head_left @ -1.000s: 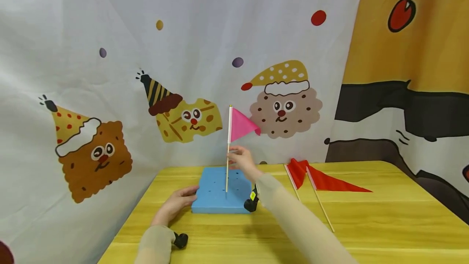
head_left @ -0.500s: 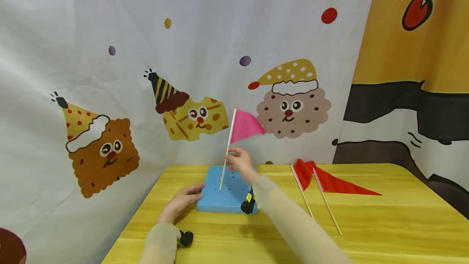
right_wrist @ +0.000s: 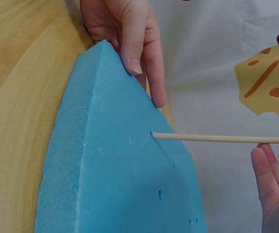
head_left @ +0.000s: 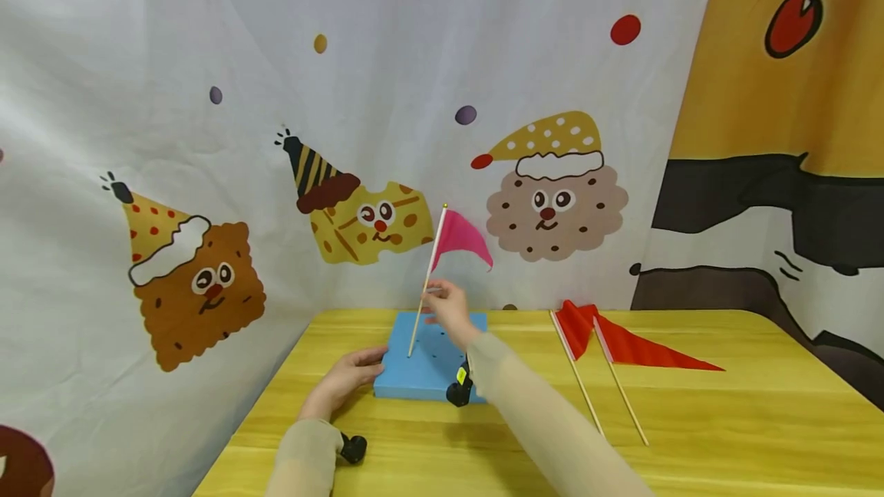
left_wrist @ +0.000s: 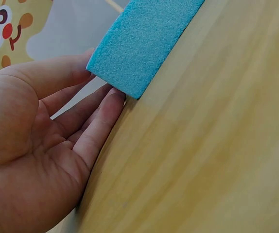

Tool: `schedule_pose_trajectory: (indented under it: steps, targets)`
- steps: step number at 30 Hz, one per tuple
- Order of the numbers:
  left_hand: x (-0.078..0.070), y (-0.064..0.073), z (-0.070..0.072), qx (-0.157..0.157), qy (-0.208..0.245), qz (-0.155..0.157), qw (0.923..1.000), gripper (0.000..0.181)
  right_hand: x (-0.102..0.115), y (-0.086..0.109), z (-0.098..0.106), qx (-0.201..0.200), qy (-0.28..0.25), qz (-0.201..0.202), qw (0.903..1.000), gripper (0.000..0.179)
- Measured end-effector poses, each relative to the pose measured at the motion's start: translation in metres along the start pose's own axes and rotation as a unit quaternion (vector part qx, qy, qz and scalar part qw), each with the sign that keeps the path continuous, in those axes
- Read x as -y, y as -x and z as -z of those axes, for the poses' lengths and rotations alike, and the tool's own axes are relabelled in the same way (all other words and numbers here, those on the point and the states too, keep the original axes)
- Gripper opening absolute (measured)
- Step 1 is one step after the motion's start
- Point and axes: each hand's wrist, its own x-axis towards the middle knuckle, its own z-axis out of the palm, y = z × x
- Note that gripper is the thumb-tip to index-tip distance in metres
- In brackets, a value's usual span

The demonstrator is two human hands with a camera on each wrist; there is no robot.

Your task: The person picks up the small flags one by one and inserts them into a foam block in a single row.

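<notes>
Wooden table (head_left: 691, 420), yellow-grained, backed by a white curtain (head_left: 173, 83) printed with cartoon biscuits. At left, the left hand (head_left: 343, 383) lies on the table with straight, relaxed fingers set against the near-left corner of the blue foam block (head_left: 421, 370); it grips nothing. The left wrist view shows what the head view cannot: the fingertips (left_wrist: 113, 99) meet the block's corner (left_wrist: 139, 43) from the side and below, with the thumb along its edge. The right wrist view adds the thumb (right_wrist: 134, 43) resting on the block's top edge (right_wrist: 110, 160).

At centre, the pink flag (head_left: 459, 236) stands in the block, its wooden stick (head_left: 423, 297) leaning to the right, foot in one of the holes. The right hand (head_left: 447, 311) holds the stick about midway up, fingers closed on it as seen from the head. The right wrist view shows the stick (right_wrist: 217, 139) entering a hole and several other holes in the foam; there only the fingers (right_wrist: 268, 179) beside the stick are in frame, and the pinch itself is cut off at the right edge.

At right, two red flags (head_left: 621, 340) lie flat on the table, well apart from the block, sticks pointing toward the viewer.

Hidden or unclear: the block's far-right part behind the right forearm; the pink flag's cloth is out of both wrist views; small black wrist-mounted devices (head_left: 354, 447) are too dark to make out.
</notes>
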Motion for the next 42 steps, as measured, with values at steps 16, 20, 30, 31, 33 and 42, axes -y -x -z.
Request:
schedule_pose_trajectory:
  steps: [16,20,30,31,33,42]
  targets:
    - [0.001,-0.002,0.000,-0.002,0.006,0.007,1.0000,0.051,-0.002,0.004,-0.011,0.027,0.033,0.000,0.9991,0.019]
    - [0.001,-0.002,0.000,-0.003,0.007,0.004,1.0000,0.051,-0.004,0.005,-0.013,0.037,0.041,-0.003,0.9985,0.019]
    - [0.000,-0.001,0.000,0.001,0.007,0.002,1.0000,0.052,-0.008,0.006,-0.010,0.056,0.020,-0.005,0.9982,0.022]
    - [0.000,-0.001,0.000,0.000,0.008,0.003,1.0000,0.052,-0.008,0.006,-0.009,0.060,0.017,-0.005,0.9981,0.023]
    - [0.000,-0.001,-0.001,0.000,0.006,0.001,1.0000,0.052,-0.009,0.006,-0.008,0.064,0.013,-0.006,0.9979,0.023]
    - [0.003,-0.002,0.000,-0.002,0.006,-0.001,1.0000,0.052,-0.010,0.009,-0.003,0.060,0.027,-0.010,0.9978,0.023]
